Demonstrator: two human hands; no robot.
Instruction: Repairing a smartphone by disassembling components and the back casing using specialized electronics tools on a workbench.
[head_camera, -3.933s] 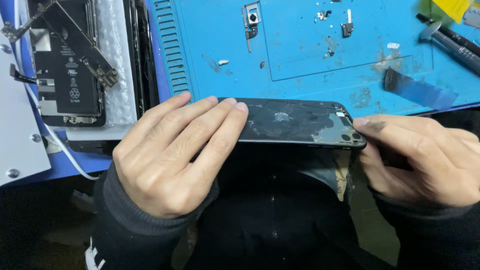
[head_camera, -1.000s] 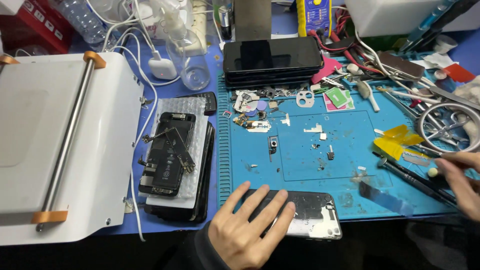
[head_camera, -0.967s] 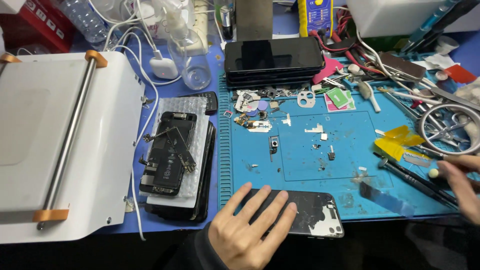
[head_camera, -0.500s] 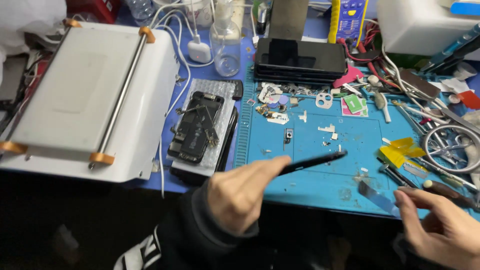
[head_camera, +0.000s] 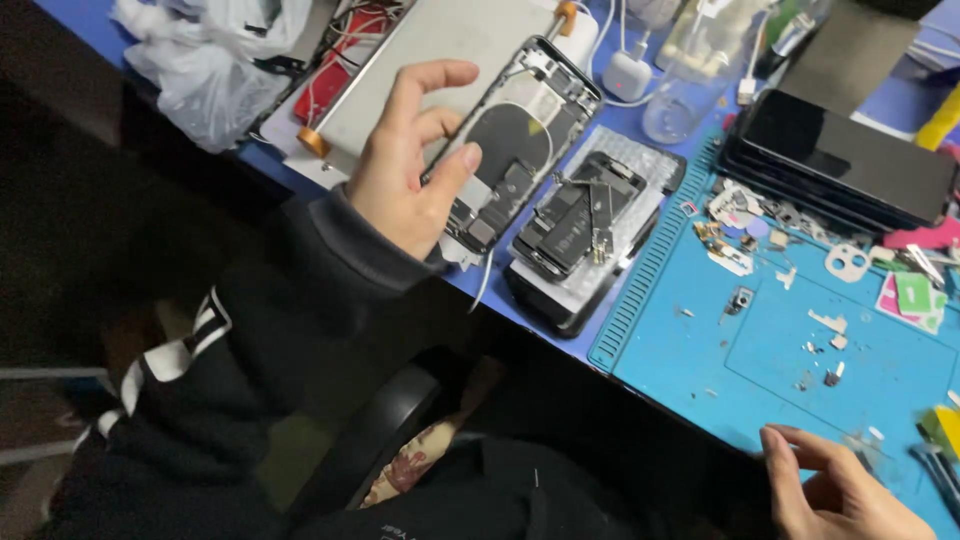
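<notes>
My left hand (head_camera: 405, 165) holds an opened phone housing (head_camera: 522, 135) up above the bench, its bare inner parts and round coil facing me. The fingers grip its left edge and the thumb presses its lower side. My right hand (head_camera: 835, 490) rests at the lower right, on the near edge of the blue work mat (head_camera: 780, 350), fingers loosely curled with nothing visible in them.
A second opened phone (head_camera: 578, 215) lies on a stack left of the mat. A pile of dark phones (head_camera: 845, 155) sits at the back right. Small screws and parts litter the mat. A white-grey machine (head_camera: 430, 45), cables, a clear bottle (head_camera: 690, 75) and plastic bag (head_camera: 215, 60) lie behind.
My left hand has lifted the phone off the mat's near edge, turned it inside-up and carried it left. The view swung left. My right hand dropped to the mat's front edge.
</notes>
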